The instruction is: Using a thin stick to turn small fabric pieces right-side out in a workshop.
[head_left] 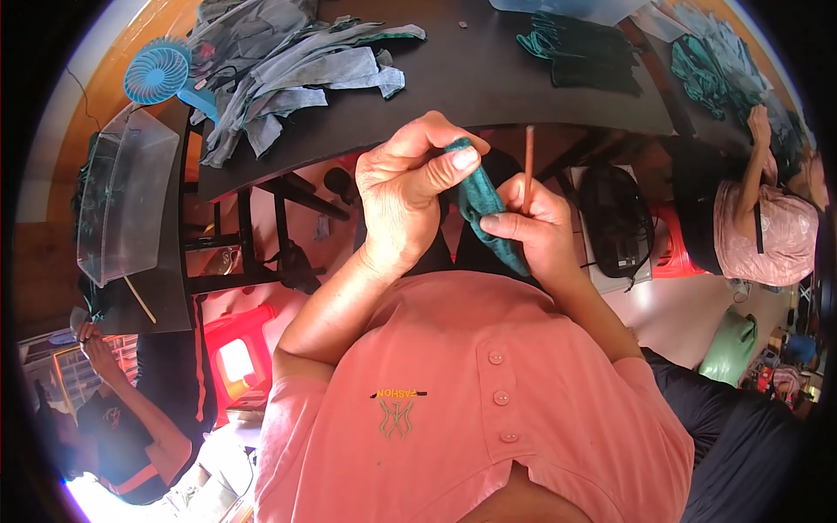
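Observation:
A narrow dark green cloth piece (477,199), soft and velvety, is stretched at a slant between my hands in front of my chest. Its upper end is pinched between the thumb and fingers of my left hand (399,193). Lower down, my right hand (542,228) presses its thumb on the cloth, whose loose end hangs below. The same right hand also holds a thin brown stick (529,157), which points up past the fingers. My curled right fingers are partly hidden.
On the dark table (453,87) lie grey-green cloth strips (305,74) and dark green pieces (593,57). A blue fan (157,71) and clear plastic bin (131,196) stand left. Co-workers sit at left (131,410) and right (767,218). A black bag (616,218) rests beyond my right arm.

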The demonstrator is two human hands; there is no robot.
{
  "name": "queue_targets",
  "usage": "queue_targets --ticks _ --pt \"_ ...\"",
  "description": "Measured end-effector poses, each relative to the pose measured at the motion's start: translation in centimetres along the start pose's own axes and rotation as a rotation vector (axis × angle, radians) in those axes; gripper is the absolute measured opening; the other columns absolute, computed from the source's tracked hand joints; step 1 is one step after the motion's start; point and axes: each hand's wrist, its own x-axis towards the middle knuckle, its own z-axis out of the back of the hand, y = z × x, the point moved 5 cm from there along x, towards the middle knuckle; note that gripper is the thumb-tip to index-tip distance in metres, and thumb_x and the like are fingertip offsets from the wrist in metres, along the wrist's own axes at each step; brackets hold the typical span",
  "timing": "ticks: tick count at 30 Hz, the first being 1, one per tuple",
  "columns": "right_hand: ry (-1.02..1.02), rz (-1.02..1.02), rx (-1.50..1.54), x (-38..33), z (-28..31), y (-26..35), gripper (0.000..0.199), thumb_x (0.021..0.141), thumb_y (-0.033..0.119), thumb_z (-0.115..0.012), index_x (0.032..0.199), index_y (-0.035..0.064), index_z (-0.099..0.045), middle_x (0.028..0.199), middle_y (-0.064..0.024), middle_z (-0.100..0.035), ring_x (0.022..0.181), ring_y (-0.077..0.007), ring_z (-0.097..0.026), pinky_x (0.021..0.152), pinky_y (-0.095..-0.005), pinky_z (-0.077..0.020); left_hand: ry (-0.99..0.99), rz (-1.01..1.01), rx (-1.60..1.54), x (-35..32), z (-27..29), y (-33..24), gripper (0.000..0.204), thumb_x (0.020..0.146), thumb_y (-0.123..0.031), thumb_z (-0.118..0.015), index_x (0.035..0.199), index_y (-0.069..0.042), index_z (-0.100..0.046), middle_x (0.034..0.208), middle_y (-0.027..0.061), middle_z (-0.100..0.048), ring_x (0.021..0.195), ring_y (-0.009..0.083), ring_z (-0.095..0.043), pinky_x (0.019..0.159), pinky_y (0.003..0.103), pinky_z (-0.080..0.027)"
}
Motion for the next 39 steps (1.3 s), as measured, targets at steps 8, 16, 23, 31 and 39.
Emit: queue_targets --ticks 8,16,23,31,39 --pt "0.111 0.022 -0.112 -1.4 1.7 -3.1 0.014 0.079 0.004 -0.071 0.081 0.0047 -0.057 0.080 0.0011 -0.058 0.069 -0.0080 -0.053 0.066 -0.0225 -0.0417 -0.143 0.028 -0.050 0.8 1.6 1.5 0.013 0.084 -0.011 -0.070 0.086 0.001 -0.066 0.080 0.0066 -0.063 0.076 0.0143 -0.054 0.074 0.025 -0.041" --pt "-0.029 -0.203 0.012 -3.3 4.3 -4.3 0.016 0.078 0.005 -0.072 0.087 0.0033 -0.060 0.082 0.0002 -0.060 0.072 -0.0078 -0.056 0.065 -0.0210 -0.0425 0.049 0.040 -0.027 0.5 0.6 0.4 0.028 0.083 0.008 -0.064 0.110 0.002 -0.065 0.091 0.0029 -0.062 0.082 0.0098 -0.057 0.078 0.023 -0.046" --pt "-0.107 0.325 -0.273 -1.2 3.8 2.6 0.021 0.074 0.005 -0.075 0.090 0.0014 -0.062 0.086 0.0006 -0.056 0.067 -0.0050 -0.049 0.056 -0.0193 -0.0313 0.088 0.087 -0.106 -0.1 -0.9 0.0 0.042 0.077 0.016 -0.067 0.116 0.001 -0.061 0.091 0.0050 -0.064 0.085 0.0109 -0.061 0.078 0.024 -0.051" --pt "0.066 0.292 -0.093 1.1 0.5 5.9 0.022 0.071 0.006 -0.079 0.086 0.0016 -0.063 0.079 0.0010 -0.060 0.072 -0.0058 -0.052 0.064 -0.0210 -0.0398 0.093 0.042 -0.105 -1.0 -2.1 -0.6 0.039 0.076 0.016 -0.069 0.112 0.002 -0.061 0.091 0.0053 -0.066 0.085 0.0110 -0.062 0.078 0.023 -0.051" --pt "0.039 0.233 0.095 0.6 0.8 6.3 0.013 0.078 -0.003 -0.071 0.087 0.0020 -0.063 0.084 -0.0034 -0.065 0.075 -0.0082 -0.059 0.069 -0.0214 -0.0459 0.078 0.051 -0.125 -1.6 -2.1 -0.7 0.030 0.078 0.016 -0.067 0.105 0.003 -0.064 0.095 0.0068 -0.067 0.086 0.0118 -0.062 0.081 0.025 -0.052"
